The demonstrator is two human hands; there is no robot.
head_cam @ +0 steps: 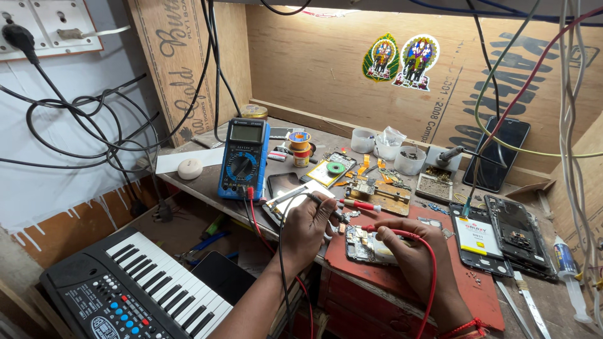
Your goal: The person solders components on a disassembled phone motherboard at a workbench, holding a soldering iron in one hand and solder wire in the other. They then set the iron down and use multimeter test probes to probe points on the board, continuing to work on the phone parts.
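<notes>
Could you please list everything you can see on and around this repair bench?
multimeter: one, blue, back left of the bench.
opened phone: one, on the red mat, under both hands.
black probe: one, in the left hand.
red probe: one, in the right hand.
keyboard: one, black with white keys, lower left.
dismantled phones: two, black, right of the mat.
plastic cups: three, white, at the back.
stickers: two, colourful, on the plywood wall.
left hand: gripping the black probe.
right hand: gripping the red probe.
</notes>
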